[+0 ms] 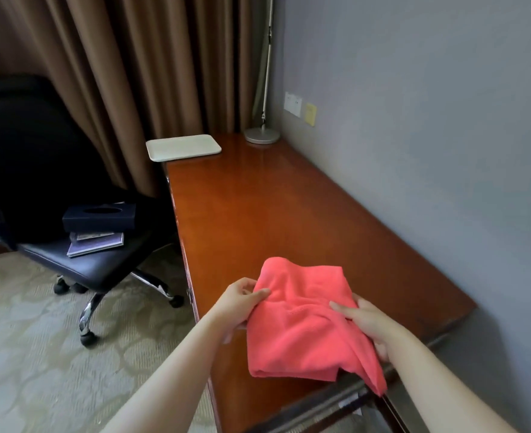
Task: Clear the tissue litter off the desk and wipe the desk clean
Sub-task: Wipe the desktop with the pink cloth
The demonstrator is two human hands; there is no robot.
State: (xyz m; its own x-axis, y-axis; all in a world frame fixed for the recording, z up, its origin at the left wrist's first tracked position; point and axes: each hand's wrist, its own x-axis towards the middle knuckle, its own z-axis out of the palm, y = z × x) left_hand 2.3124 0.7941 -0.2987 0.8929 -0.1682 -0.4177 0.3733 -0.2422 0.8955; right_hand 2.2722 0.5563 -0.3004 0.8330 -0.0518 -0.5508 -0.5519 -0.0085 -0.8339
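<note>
Lower centre: left hand (238, 303) and right hand (367, 323) both grip a folded coral-pink microfibre cloth (301, 323) above the glossy reddish-brown wooden desk (273, 214). No tissue litter shows; wiping apparently remains.

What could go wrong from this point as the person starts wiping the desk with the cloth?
1. The white tray already overhangs the far corner of the desk; a long wiping stroke could push it off.
2. The red cloth is bunched between the left hand and right hand, with one corner hanging past the near edge, so it may wipe unevenly.
3. The lamp base may block the far end.
</note>
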